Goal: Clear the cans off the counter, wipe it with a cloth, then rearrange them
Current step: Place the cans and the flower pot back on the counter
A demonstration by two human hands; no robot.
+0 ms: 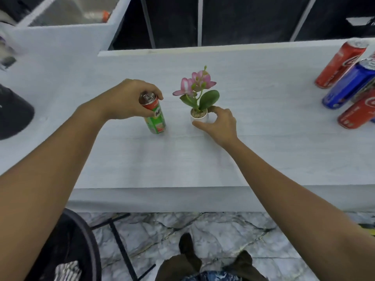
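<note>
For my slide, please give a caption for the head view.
Left hand grips green can; right hand holds flower pot on counter.

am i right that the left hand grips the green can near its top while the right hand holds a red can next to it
Not quite. In the head view the left hand does grip the green can near its top, but the right hand holds the small white flower pot, not a red can. The red cans stand untouched at far right.

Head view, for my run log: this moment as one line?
left hand: grips green can | right hand: grips flower pot | red, blue cans: right
</note>
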